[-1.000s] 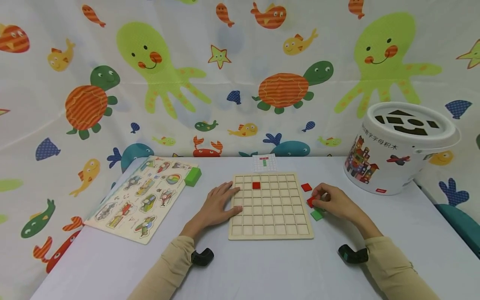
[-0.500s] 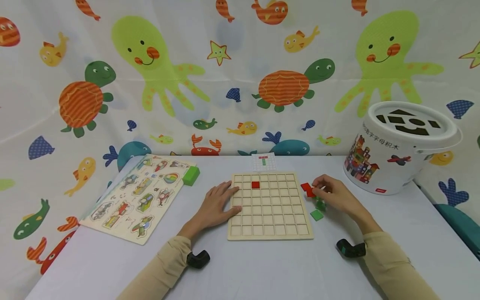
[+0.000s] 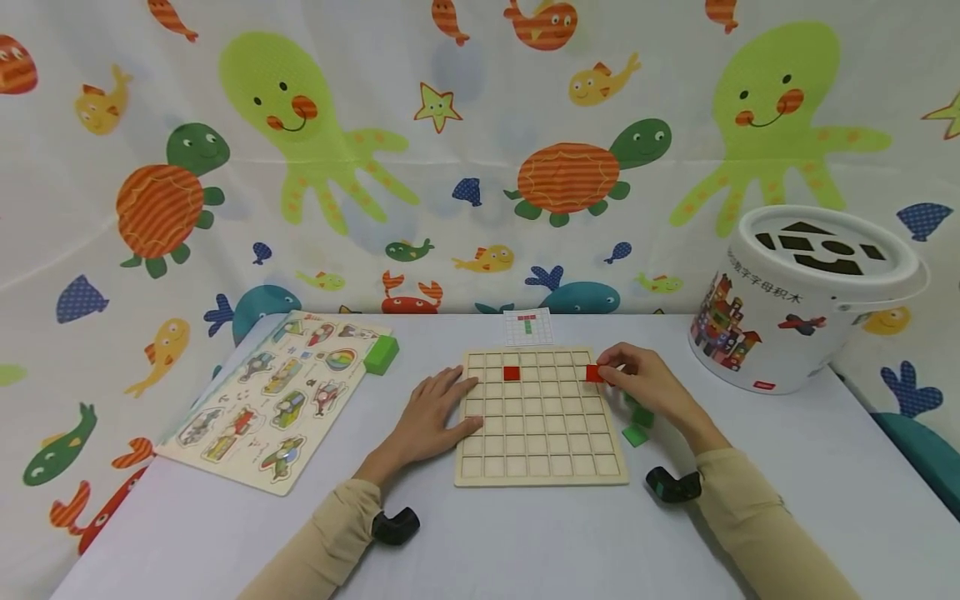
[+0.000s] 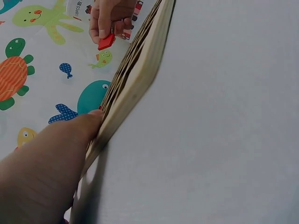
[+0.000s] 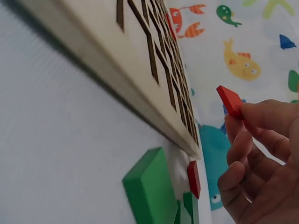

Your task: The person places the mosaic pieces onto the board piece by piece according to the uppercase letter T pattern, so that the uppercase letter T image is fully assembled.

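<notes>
A wooden grid board (image 3: 542,481) lies on the table with one red square tile (image 3: 512,373) in a cell of its upper rows. My left hand (image 3: 431,412) rests at the board's left edge, fingers spread, fingertips and thumb on the rim. Between thumb and fingers, my right hand (image 3: 641,379) pinches another red square tile (image 5: 230,101); in the head view it overlaps the board's upper right corner. Green tiles (image 3: 635,435) lie right of the board, below that hand. The right wrist view also shows a red tile (image 5: 194,179) beside them.
A small pattern card (image 3: 527,327) with red and green squares sits behind the board. On the left is a picture puzzle board (image 3: 277,400) with a green block (image 3: 382,355) at its corner. A white lidded bucket (image 3: 802,308) stands back right.
My right hand has picked up a red tile from the right of the board and carried it left to the board's upper right corner. The left hand stays at the left edge.
</notes>
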Available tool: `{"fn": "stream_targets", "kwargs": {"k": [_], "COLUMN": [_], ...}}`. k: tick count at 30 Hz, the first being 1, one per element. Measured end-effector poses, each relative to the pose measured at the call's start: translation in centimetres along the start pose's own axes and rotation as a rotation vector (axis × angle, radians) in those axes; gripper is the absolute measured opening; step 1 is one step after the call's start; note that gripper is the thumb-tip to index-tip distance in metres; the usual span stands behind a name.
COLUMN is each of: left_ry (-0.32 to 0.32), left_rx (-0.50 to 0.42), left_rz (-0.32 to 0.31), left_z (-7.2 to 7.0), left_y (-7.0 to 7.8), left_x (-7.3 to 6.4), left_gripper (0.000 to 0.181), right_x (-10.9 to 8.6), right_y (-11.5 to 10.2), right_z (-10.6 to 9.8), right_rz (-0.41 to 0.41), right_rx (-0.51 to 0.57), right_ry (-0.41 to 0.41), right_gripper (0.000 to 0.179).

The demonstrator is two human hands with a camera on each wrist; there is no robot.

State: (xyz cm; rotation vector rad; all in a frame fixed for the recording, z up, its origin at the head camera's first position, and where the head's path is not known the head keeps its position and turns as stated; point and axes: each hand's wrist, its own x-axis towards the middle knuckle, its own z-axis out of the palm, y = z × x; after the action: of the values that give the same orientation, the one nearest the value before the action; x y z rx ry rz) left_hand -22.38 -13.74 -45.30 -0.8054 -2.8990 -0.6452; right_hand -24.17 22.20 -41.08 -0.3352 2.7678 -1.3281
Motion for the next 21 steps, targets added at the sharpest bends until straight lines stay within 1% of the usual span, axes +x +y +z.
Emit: {"fn": "stream_targets", "kwargs": {"k": [8, 15, 21], "left_ry": [0.005, -0.005, -0.007], "left_rx": [0.001, -0.003, 0.019], "left_rz": [0.000, -0.006, -0.001], "left_z": [0.0, 0.0, 0.1], "left_y": [0.0, 0.1, 0.1], "left_x": [0.0, 0.0, -0.1], "left_gripper": [0.066, 0.066, 0.066], "right_x": [1.3, 2.2, 2.9], "right_y": [-1.2, -1.8, -2.4], "right_z": [0.9, 1.8, 2.4], "right_rz": [0.019, -0.003, -0.007], "right_rx": [0.000, -0.015, -0.023], "right_ry": [-0.009, -0.004, -0.023], "right_gripper": [0.024, 0.021, 0.019]}}
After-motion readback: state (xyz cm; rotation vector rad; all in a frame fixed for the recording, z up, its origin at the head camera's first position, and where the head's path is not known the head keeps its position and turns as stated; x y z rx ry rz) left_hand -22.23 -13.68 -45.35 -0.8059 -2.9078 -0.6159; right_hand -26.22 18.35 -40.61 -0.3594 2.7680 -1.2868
